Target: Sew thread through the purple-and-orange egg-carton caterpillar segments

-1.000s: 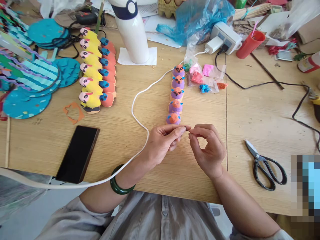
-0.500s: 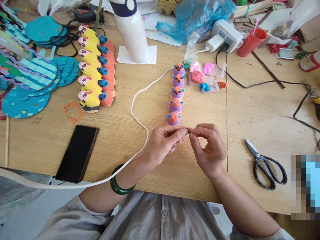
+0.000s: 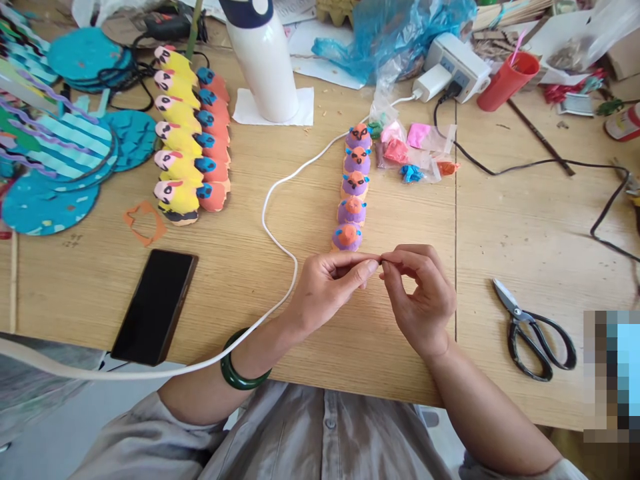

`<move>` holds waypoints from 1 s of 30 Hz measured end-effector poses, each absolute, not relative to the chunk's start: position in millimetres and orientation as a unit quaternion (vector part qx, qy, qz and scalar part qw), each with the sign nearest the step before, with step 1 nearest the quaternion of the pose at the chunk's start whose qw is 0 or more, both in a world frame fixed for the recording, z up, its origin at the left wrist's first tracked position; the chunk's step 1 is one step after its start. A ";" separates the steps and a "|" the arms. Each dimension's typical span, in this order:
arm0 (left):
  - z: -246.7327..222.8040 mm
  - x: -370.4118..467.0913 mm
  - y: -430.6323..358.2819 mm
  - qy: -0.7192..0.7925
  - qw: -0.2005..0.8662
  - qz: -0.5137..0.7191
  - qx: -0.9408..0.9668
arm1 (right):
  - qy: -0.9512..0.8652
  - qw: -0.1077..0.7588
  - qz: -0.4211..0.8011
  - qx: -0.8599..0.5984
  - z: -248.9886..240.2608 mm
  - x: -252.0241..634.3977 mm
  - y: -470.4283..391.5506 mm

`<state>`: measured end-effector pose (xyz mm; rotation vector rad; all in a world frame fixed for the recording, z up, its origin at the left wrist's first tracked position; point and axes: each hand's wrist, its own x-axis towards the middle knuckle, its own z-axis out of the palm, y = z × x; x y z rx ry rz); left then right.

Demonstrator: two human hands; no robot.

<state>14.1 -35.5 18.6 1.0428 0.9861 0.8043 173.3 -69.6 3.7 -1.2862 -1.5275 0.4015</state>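
Note:
My left hand (image 3: 333, 287) and my right hand (image 3: 420, 293) meet fingertip to fingertip, both pinching a tiny dark bit (image 3: 381, 261). Its shape is mostly hidden by the fingers. Just beyond them a column of purple clay figures (image 3: 351, 211) with orange tops and blue side bits runs away from me. The three farther ones carry dark face markings; the two nearest show none. Small bags of pink, blue and orange clay (image 3: 413, 150) lie to the right of the column's far end.
Yellow and red figure rows (image 3: 180, 137), a phone (image 3: 155, 307) and blue discs (image 3: 50, 200) are at the left. A white bottle (image 3: 265, 67) stands at the back. A white cable (image 3: 265, 220) crosses the table and my left forearm. Scissors (image 3: 533, 327) and a red cup (image 3: 507, 83) are right.
Both hands stay pinched together, with only a very slight shift to the right. The things on the table keep their places apart from a small shift of the view.

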 end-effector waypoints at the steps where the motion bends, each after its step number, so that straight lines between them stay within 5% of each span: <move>1: 19.0 14.3 -35.3 0.443 0.675 0.357 0.469 | -0.643 0.522 0.160 -0.537 4.3 173.6 -69.4; 20: 18.2 15.1 -33.8 0.445 0.670 0.345 0.484 | -0.667 0.506 0.119 -0.534 7.0 174.6 -68.0; 30: 21.0 13.3 -32.6 0.447 0.647 0.343 0.513 | -0.747 0.434 -0.004 -0.504 7.0 182.1 -63.1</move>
